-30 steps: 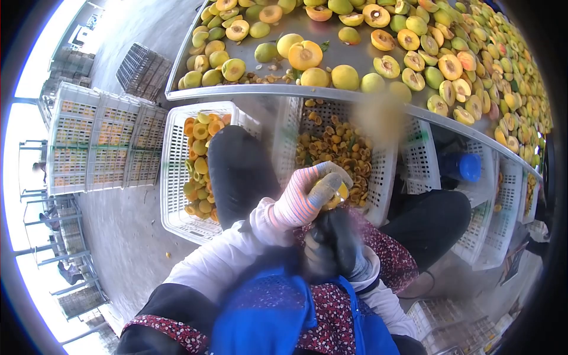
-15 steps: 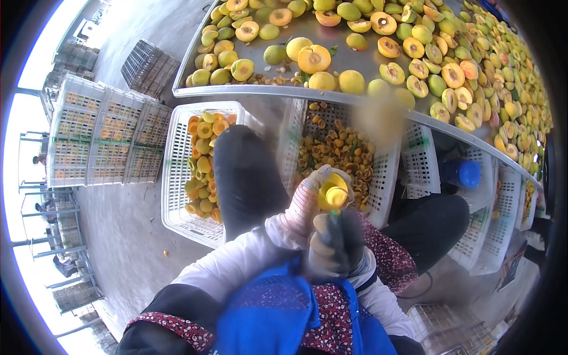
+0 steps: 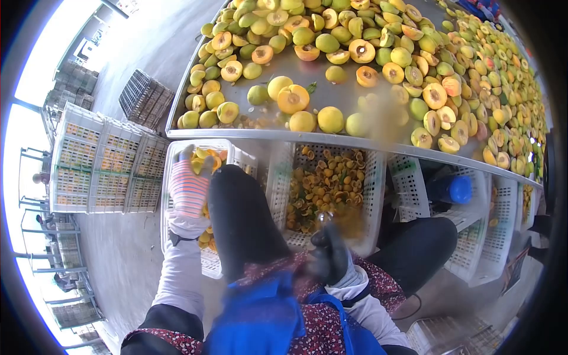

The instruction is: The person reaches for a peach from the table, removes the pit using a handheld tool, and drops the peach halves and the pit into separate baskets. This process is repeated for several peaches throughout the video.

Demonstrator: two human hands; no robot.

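Two gloved hands: left hand [image 3: 190, 180] w/ fingers spread over fruit-halves crate [image 3: 177, 220]; right hand [image 3: 329, 251] fisted on a small tool (blurred) near pits crate [image 3: 374, 177].

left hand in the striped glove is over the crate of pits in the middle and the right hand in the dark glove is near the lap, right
Not quite. The head view shows the left hand over the left crate of fruit halves, not the middle crate of pits. The right hand in the dark glove is near the lap, as you say.
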